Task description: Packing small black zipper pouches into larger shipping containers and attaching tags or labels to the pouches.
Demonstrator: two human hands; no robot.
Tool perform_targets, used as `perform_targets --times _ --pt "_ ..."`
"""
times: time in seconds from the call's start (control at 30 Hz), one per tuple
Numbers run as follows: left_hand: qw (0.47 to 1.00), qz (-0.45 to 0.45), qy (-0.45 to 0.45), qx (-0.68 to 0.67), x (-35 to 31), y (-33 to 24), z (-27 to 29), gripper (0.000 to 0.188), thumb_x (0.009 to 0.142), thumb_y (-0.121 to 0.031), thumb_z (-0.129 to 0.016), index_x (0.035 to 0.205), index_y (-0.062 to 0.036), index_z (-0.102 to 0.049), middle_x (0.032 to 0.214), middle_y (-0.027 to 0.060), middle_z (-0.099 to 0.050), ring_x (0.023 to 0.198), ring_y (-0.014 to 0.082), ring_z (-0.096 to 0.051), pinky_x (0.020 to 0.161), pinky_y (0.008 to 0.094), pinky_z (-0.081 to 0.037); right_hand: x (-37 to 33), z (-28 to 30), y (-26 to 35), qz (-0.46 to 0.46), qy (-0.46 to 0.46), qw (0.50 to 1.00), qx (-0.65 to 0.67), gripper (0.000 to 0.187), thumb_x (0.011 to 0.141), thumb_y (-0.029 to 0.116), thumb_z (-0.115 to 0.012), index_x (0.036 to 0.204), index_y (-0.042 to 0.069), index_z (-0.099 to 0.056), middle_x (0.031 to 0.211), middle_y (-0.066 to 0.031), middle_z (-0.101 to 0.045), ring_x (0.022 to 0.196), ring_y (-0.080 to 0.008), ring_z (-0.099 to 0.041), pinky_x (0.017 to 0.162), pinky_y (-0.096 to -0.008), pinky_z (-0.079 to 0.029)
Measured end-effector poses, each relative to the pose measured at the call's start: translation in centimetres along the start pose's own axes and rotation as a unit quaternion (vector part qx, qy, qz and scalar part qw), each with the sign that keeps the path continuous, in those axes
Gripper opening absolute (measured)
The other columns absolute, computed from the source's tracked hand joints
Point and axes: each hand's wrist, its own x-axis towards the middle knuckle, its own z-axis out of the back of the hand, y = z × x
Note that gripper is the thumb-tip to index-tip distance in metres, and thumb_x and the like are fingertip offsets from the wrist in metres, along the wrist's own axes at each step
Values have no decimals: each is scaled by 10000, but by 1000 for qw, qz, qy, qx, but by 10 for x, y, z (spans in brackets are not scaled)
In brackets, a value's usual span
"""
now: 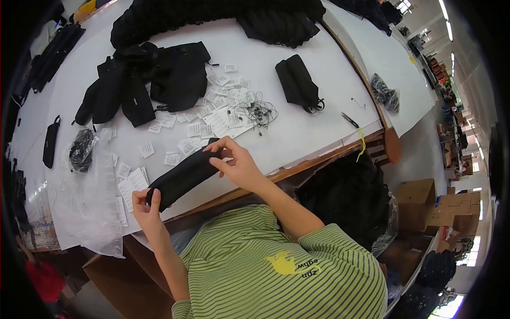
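Note:
Stretched between my hands is a long black fabric pouch (183, 178), held aslant over the table's near edge. My left hand (147, 204) pinches its lower left end, thumb on top. At the upper right end, my right hand (234, 162) grips the pouch between thumb and fingers. Just beyond it, small white printed tags (215, 101) lie scattered, with a tangle of thin black cords (257, 111) on their right side. Farther back sits a heap of black pouches (154, 80). Another black pouch (297, 82) lies apart on the right.
Clear plastic bags (87, 207) lie at the table's left, near a single narrow black pouch (51, 142). Small snips (349, 120) rest by the right edge. A long black pile (212, 13) spans the back. Below the table edge is a black fabric heap (345, 196); cardboard boxes (414, 199) stand right.

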Motion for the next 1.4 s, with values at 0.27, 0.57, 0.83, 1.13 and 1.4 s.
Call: perform_targets --times 0.27,0.57,0.83,1.13,1.4 --pt "996 56 65 -21 -2 -29 -28 223 897 -131 -596 1087 -41 -521 1110 98 -563 789 156 -611 627 255 -505 -7 99 24 -6 -162 987 -10 255 783 162 -745 961 11 -642 730 -8 -620 562 -47 -519 497 -205 -410" --pt "800 -115 -57 587 16 46 72 605 829 -230 -674 1334 -21 -415 1403 155 -399 1290 335 -345 1069 440 -269 22 330 -24 15 -592 805 27 403 789 305 -754 941 -24 -579 763 -52 -587 565 -127 -580 498 -219 -475" --pt "895 -39 -158 416 21 59 82 681 826 -397 -660 1345 -30 -416 1336 189 -424 1221 365 -386 1030 461 -296 34 234 4 111 -672 589 -435 338 774 249 -718 1006 41 -588 786 -101 -585 703 -231 -597 671 -338 -480" --pt "817 -84 -155 549 48 72 100 606 801 -471 -657 1291 -132 -546 1204 153 -472 1114 335 -423 983 459 -315 80 112 -11 60 -190 842 -502 175 764 180 -698 920 141 -630 767 -19 -538 638 -186 -524 612 -314 -438" --pt "825 -102 -174 527 44 77 101 596 789 -418 -685 1287 -123 -542 1203 125 -482 1118 321 -435 1001 449 -291 102 111 -15 59 -124 802 -582 118 790 199 -672 867 114 -642 777 -42 -593 689 -205 -579 629 -333 -457"
